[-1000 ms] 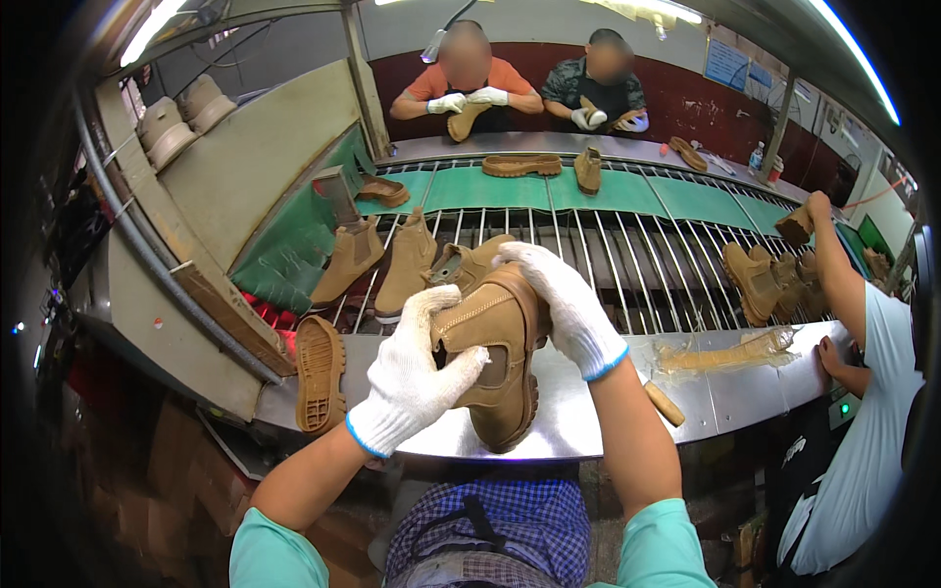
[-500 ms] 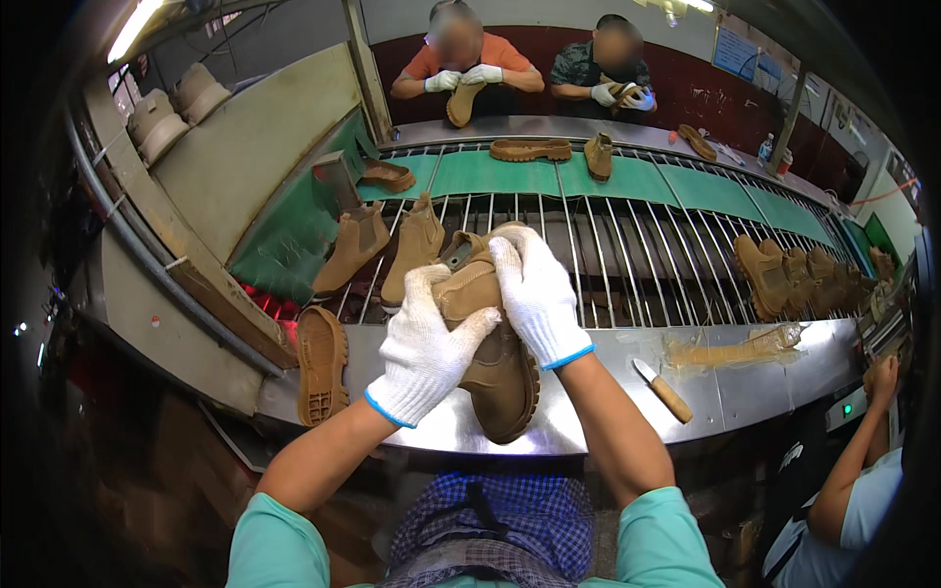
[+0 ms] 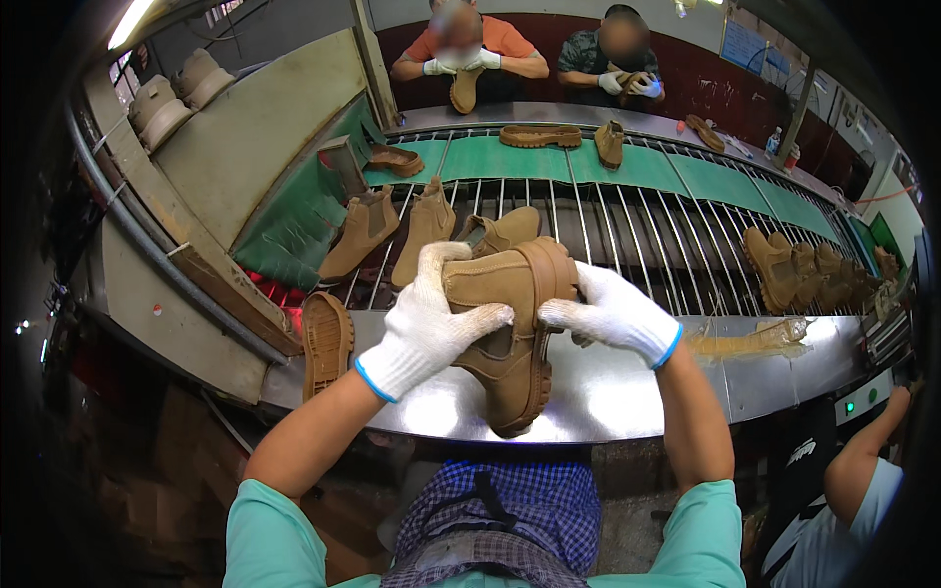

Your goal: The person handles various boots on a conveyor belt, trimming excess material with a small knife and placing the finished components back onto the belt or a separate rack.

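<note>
Both white-gloved hands grip a tan ankle boot (image 3: pixel 508 387) with a lugged sole, tilted over the metal ledge with its toe toward me. My left hand (image 3: pixel 426 318) closes on the upper, its thumb across the dark elastic side panel. At the heel, my right hand (image 3: pixel 618 318) has its thumb against the sole edge; its other fingers are partly hidden behind it. Just beyond, another tan boot (image 3: pixel 512 228) lies on the rods. Two more stand to its left, a boot (image 3: pixel 428 225) and a boot (image 3: pixel 361 233). A loose sole (image 3: pixel 326 338) rests left of my left hand.
Metal rods (image 3: pixel 637 235) carry a green belt strip (image 3: pixel 461 167) with soles and a shoe. Several boots (image 3: pixel 774 269) stand at the right. Brown tape (image 3: pixel 755 340) covers part of the ledge (image 3: pixel 627 397). Two co-workers (image 3: pixel 524 64) (image 3: pixel 613 59) handle footwear opposite; another person's arm (image 3: pixel 867 446) shows right.
The boot has turned, bringing its sole edge and heel into view at the right. My right hand has moved right and down onto the heel. The knife is now hidden behind my right arm.
</note>
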